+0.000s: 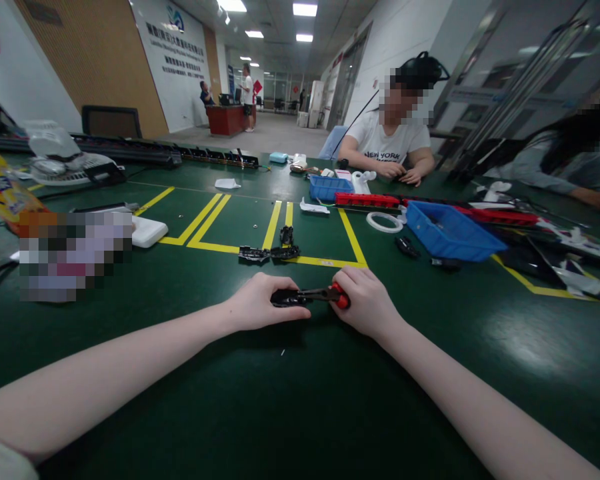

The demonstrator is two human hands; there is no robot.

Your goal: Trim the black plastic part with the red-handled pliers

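Between the fingers and thumb of my left hand (260, 301) is a small black plastic part (285, 298). My right hand (367, 300) is wrapped round the red handles of a pair of pliers (325, 294). Their dark jaws point left and meet the black part; whether they grip it I cannot tell. Just beyond my hands, several similar black parts (254, 254) lie close together along a yellow tape line. A tiny white sliver (283, 352) rests on the green table (300, 413) nearer to me.
Blue bins (450, 230) and a white ring (384, 223) stand to the right, near long red strips (367, 200). A white box (149, 231) and a yellow snack bag (5, 187) are at left. Across the table a person (390, 137) works with both hands.
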